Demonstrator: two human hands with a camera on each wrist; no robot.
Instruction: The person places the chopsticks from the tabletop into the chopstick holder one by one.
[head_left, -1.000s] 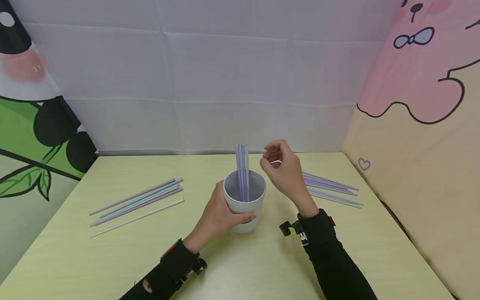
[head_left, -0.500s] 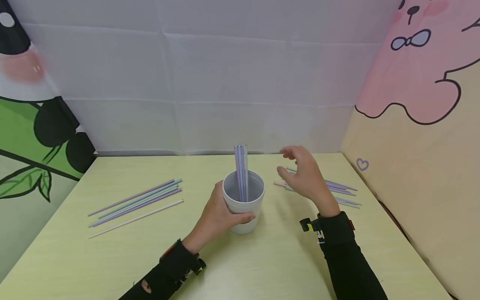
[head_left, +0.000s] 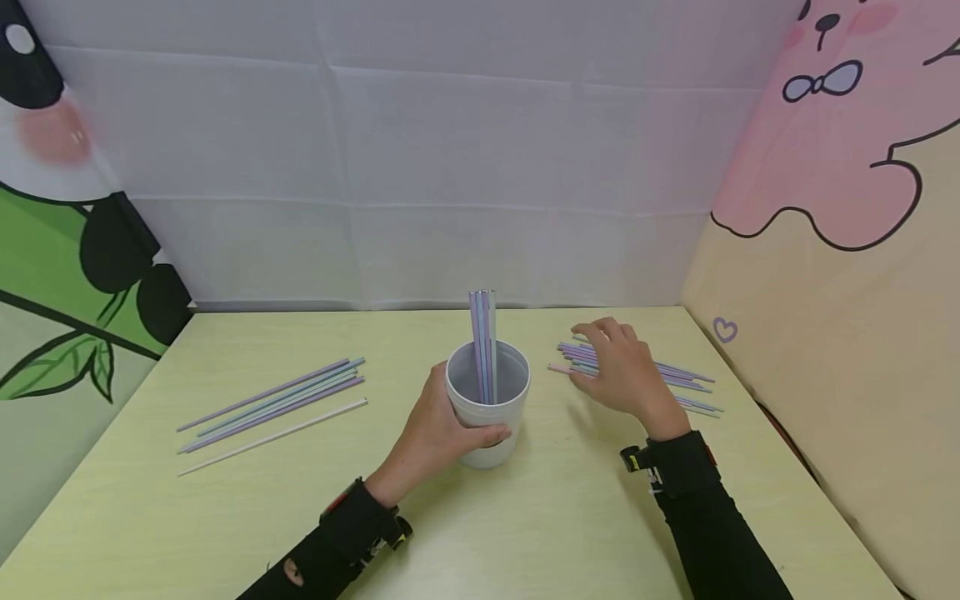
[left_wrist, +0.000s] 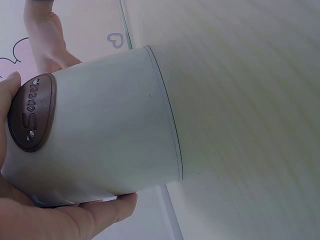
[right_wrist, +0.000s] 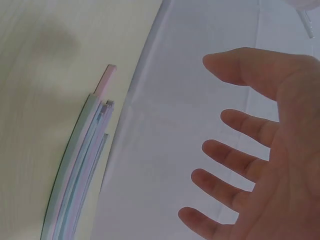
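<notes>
Your right hand [head_left: 622, 371] has dropped from beside the cup [head_left: 487, 408] to the right-hand straws [head_left: 686, 377], right of centre, fingers spread and hovering over them, pinching nothing yet: you're between straws. Your left hand [head_left: 435, 429] still wraps the cup at centre, straws in the cup [head_left: 483, 342] upright. More straws [head_left: 273, 404] lie at left on the table [head_left: 525, 525].

This looks like a small staged recording booth rather than a lived-in room. A pale yellow-green desk [head_left: 525, 533] is boxed in on three sides by hung cloth: a creased white sheet [head_left: 420, 167] behind the desk, a green leaf-and-panda print [head_left: 67, 275] to its left, and a pink and beige cartoon backdrop [head_left: 840, 208] with a small heart to its right.
</notes>
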